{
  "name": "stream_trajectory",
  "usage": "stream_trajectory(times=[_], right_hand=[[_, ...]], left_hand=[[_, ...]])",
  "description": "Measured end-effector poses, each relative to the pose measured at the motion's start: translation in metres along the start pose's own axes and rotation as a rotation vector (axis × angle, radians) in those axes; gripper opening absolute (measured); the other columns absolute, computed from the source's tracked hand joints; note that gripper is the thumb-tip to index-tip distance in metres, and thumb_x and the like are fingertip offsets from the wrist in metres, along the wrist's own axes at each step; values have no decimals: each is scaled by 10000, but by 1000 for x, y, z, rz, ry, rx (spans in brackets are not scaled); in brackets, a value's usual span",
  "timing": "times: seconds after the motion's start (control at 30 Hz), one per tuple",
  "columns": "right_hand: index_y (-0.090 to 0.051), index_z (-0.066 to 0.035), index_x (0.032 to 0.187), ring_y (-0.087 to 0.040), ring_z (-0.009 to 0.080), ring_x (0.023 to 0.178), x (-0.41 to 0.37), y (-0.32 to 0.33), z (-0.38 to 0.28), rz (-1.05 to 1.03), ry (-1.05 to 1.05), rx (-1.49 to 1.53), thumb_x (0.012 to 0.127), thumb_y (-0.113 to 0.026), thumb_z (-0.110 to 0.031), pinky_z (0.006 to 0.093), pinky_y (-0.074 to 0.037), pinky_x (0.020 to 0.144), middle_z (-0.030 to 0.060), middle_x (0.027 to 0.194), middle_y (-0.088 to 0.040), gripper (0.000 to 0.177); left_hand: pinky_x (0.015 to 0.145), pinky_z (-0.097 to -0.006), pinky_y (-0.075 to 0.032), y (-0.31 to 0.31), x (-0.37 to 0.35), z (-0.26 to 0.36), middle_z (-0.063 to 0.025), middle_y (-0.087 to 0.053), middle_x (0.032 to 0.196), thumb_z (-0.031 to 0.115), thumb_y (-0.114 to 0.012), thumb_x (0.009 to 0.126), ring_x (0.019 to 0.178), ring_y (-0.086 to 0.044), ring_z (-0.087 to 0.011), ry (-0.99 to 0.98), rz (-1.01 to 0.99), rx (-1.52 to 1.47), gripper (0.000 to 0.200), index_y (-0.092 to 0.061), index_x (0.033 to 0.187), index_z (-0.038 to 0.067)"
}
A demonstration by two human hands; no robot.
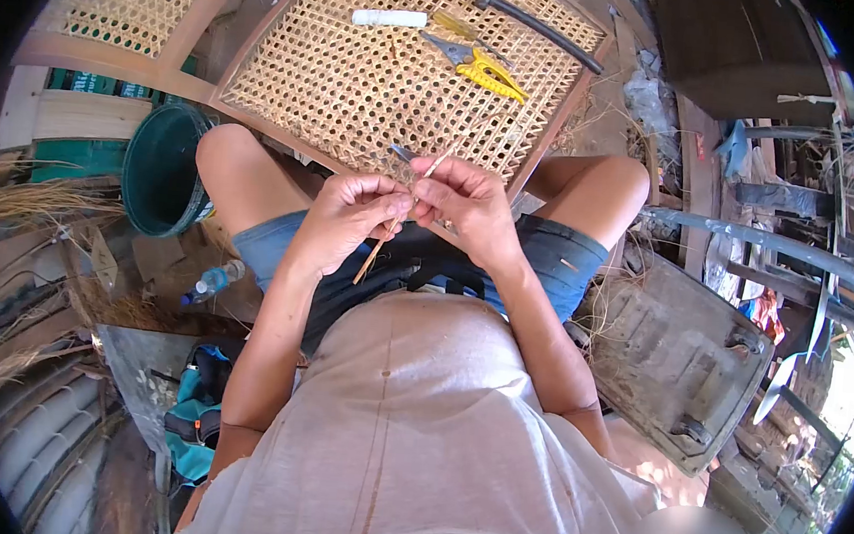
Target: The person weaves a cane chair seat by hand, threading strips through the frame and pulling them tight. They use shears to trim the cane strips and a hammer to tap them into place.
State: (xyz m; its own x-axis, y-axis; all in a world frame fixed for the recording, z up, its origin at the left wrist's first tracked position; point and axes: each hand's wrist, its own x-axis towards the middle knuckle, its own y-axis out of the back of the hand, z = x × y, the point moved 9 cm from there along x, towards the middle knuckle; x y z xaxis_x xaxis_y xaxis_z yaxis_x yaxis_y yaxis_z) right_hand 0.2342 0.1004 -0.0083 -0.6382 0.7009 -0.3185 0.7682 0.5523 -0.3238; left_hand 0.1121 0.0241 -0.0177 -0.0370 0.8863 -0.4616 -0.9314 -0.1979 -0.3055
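My left hand (348,218) is closed, its thumb and fingertips pinching a thin cane strip (372,254) whose lower end hangs down toward my lap. Against it, my right hand (467,208) pinches the same strip higher up, and the strip's upper end (446,156) sticks out above the fingers. A small metal blade (402,153) shows just above the right fingertips; its other end is hidden by the hand. Both hands are over my lap, at the near edge of a wood-framed woven cane panel (301,81).
On the panel lie a hammer (541,30), yellow-handled pliers (487,74), a yellow-handled tool (456,24) and a white roll (389,18). A dark green bucket (159,171) stands left, near a plastic bottle (213,280). At right is a worn grey lid-like slab (676,357).
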Motion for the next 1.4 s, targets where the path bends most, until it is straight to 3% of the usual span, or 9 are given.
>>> stream_trajectory(times=[0.3, 0.7, 0.9, 1.03, 1.1, 1.17, 1.2, 1.3, 1.4], right_hand=[[-631, 9, 1235, -648, 96, 727, -25, 25, -9, 71, 103, 42, 945, -694, -14, 253, -550, 667, 47, 860, -702, 298], [-676, 4, 1035, -630, 87, 638, -24, 77, -44, 269, 276, 75, 906, -725, -8, 246, -537, 595, 36, 773, -686, 139], [-678, 11, 1031, -620, 82, 648, 1, 50, -58, 151, 275, -75, 924, -704, 2, 240, -520, 611, 44, 809, -697, 110], [-682, 41, 1059, -622, 67, 691, 38, 66, -76, 250, 314, -91, 949, -688, -38, 236, -517, 631, 41, 834, -699, 136], [-697, 11, 1113, -667, 153, 683, 76, 80, -77, 264, 370, -224, 957, -674, -64, 284, -539, 640, 72, 848, -727, 175], [-719, -46, 1134, -708, 295, 767, 101, 69, -102, 393, 645, -996, 937, -681, -87, 371, -561, 698, 112, 912, -747, 205], [-709, -88, 1163, -676, 412, 981, 118, 57, -103, 330, 706, -1202, 913, -689, -114, 466, -548, 841, 143, 1070, -732, 252], [-671, -66, 1194, -616, 425, 1125, 158, 40, -87, 232, 540, -1607, 907, -698, -145, 500, -496, 961, 162, 1173, -694, 299], [-655, -65, 1206, -637, 437, 1065, 178, 45, -82, 203, 541, -1590, 920, -682, -175, 514, -497, 931, 199, 1093, -704, 307]], left_hand=[[603, -214, -501, -26, -25, -15, -13, -641, 816, 157, -720, 965, 681, -600, -73, -30, -39, 53, 159, -692, 1010, 7], [608, -212, -498, -28, -34, -23, 3, -630, 819, 149, -706, 977, 665, -588, -69, -7, -82, 164, 159, -687, 1027, 0], [617, -224, -538, -24, -18, -13, 3, -633, 841, 159, -711, 976, 671, -604, -78, 39, 39, 74, 166, -684, 1035, 7], [584, -206, -512, 11, -13, -19, 10, -628, 817, 150, -705, 980, 658, -586, -53, 48, 97, 46, 150, -688, 1049, 17], [562, -200, -494, 25, -11, -11, 11, -625, 808, 134, -696, 982, 647, -577, -44, 29, 177, 29, 132, -687, 1036, 14], [546, -198, -484, 46, -9, 4, 12, -620, 792, 120, -686, 985, 630, -571, -47, -49, 330, 35, 121, -686, 1021, 5], [521, -196, -461, 51, -7, 16, 12, -611, 771, 119, -679, 989, 611, -558, -44, -119, 377, 18, 122, -686, 1006, -1], [507, -198, -437, 63, -4, 43, 12, -602, 759, 127, -673, 997, 599, -543, -39, -174, 415, -18, 137, -685, 1004, -9], [459, -191, -385, 74, -4, 70, 15, -584, 738, 150, -670, 1006, 559, -511, -36, -235, 482, -44, 157, -676, 959, 0]])
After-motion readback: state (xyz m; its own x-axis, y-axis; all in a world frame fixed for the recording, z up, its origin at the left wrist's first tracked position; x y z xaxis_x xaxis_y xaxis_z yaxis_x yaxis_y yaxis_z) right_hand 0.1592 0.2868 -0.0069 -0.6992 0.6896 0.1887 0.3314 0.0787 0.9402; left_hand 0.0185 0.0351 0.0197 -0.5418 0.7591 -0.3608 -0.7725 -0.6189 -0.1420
